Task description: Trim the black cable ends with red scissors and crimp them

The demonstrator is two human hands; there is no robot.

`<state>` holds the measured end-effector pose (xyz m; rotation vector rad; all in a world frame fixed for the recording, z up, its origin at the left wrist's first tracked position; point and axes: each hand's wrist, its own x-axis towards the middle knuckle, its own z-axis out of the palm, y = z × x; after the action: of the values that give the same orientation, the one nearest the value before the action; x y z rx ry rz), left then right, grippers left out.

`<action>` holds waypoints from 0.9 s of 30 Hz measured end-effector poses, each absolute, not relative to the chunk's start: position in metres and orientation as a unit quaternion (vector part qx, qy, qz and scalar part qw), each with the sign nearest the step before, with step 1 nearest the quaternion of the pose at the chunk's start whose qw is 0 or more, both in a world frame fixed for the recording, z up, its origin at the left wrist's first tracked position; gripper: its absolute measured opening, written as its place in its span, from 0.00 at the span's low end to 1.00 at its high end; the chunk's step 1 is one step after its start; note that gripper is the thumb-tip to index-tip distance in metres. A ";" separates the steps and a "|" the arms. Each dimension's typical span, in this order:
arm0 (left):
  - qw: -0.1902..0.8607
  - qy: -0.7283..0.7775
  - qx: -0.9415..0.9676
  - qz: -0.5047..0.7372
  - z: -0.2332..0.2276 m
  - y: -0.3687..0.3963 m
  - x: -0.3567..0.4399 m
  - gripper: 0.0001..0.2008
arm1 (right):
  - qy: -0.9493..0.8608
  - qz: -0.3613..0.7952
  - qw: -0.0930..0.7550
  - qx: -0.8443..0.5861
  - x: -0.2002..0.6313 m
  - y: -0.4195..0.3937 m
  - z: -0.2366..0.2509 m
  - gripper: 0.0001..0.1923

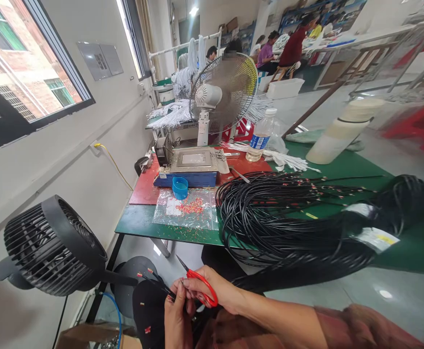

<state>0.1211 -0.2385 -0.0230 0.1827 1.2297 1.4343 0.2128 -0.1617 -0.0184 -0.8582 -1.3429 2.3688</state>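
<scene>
Low over my lap, my left hand is closed around several black cables whose stripped ends show red and pale tips, pointing up and left. My right hand has its fingers through red-handled scissors; the dark blades point up and left. The fingertips of both hands meet, and what lies between them is too small to make out. Ahead, a large bundle of black cables lies across the green table and hangs over its near edge.
A clear plastic bag with red and orange scraps lies by a blue cup. Behind stand a blue-sided device, a bottle and a large fan. A black fan is at left; people sit in the background.
</scene>
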 end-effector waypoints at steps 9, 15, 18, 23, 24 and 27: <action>0.586 0.524 0.101 0.610 -0.023 -0.239 0.119 0.14 | -0.463 0.818 0.145 -0.308 0.215 -0.164 -0.020 0.25; 0.586 0.531 0.120 0.600 -0.028 -0.240 0.121 0.13 | -0.464 0.816 0.139 -0.315 0.211 -0.160 -0.023 0.25; 0.587 0.528 0.112 0.603 -0.026 -0.239 0.121 0.13 | -0.458 0.821 0.141 -0.311 0.211 -0.162 -0.023 0.24; 0.581 0.534 0.091 0.607 -0.023 -0.239 0.120 0.14 | -0.454 0.820 0.148 -0.316 0.212 -0.166 -0.021 0.24; 0.582 0.535 0.086 0.607 -0.023 -0.239 0.120 0.14 | -0.453 0.819 0.147 -0.320 0.212 -0.167 -0.021 0.24; 0.578 0.540 0.095 0.604 -0.026 -0.240 0.120 0.14 | -0.457 0.817 0.154 -0.316 0.213 -0.166 -0.020 0.24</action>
<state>0.1198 -0.2399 -0.0264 0.2216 1.2623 1.4139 0.2127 -0.1656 -0.0203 -0.9057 -1.3109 2.3419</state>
